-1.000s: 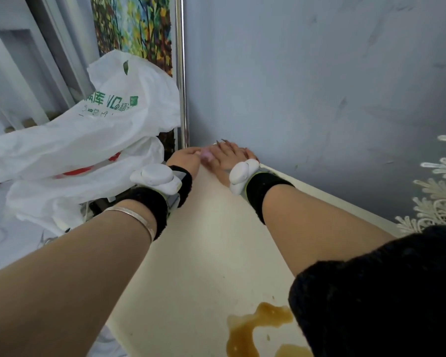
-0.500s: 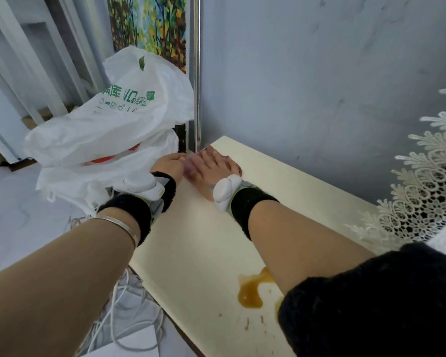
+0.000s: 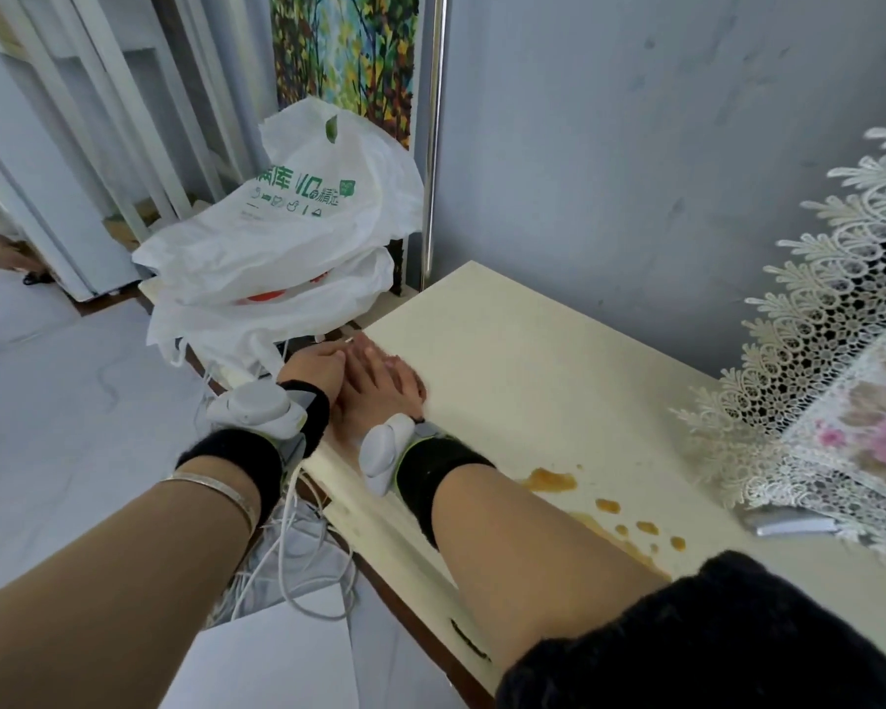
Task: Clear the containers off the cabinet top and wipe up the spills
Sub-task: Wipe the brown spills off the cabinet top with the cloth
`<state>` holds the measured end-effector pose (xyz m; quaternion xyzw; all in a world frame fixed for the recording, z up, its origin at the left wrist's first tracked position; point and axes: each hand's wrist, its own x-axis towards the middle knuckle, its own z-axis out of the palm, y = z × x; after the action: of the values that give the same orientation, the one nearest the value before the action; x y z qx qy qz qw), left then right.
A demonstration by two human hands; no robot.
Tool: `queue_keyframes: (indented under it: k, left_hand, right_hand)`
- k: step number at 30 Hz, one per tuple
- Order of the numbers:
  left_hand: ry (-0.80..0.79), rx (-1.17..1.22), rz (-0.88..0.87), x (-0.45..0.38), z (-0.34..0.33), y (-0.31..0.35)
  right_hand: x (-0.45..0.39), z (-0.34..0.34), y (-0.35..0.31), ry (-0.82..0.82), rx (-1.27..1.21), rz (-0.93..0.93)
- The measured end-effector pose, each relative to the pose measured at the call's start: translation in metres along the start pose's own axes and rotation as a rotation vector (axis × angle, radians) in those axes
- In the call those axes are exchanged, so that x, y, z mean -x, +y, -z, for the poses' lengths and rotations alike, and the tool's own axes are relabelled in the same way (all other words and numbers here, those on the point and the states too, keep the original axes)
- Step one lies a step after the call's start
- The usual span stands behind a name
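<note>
Both hands met at the far left corner of the cream cabinet top (image 3: 523,360), the spills not yet wiped.

My right hand (image 3: 379,376) lay flat, fingers straight, pressing on the corner at about 10 o'clock; my left hand (image 3: 314,361) sat just beside it off the edge, fingers curled, though I could not tell whether they held a cloth or anything at all. The amber-brown sticky spill (image 3: 551,479) and its trail of droplets (image 3: 645,527) lay at about 4 o'clock from my hands, beside my right forearm. No containers showed on the bare top. To wipe well, I judged I should sweep towards the edge and catch the mess, keeping clear of the white lace cloth (image 3: 809,360) at 3 o'clock.
</note>
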<state>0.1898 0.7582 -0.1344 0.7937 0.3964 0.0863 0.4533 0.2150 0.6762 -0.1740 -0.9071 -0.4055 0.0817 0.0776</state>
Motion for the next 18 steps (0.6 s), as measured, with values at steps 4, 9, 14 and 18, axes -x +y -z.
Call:
queue_keyframes:
  k: [4,9,14,18]
  left_hand:
    - [0.006,-0.037,0.018,0.022,0.006,-0.012]
    - [-0.028,-0.048,0.040,0.042,0.008,-0.016]
    - [-0.021,-0.134,0.059,0.052,0.000,-0.010]
    - [-0.036,-0.215,0.044,0.054,-0.010,0.004]
  right_hand:
    - [0.022,-0.001,-0.017,-0.041,-0.007,0.038]
    - [0.036,-0.002,-0.022,-0.110,0.038,0.060]
    - [0.050,-0.009,-0.017,-0.118,0.047,0.110]
    - [0.055,-0.006,-0.008,-0.103,-0.047,0.102]
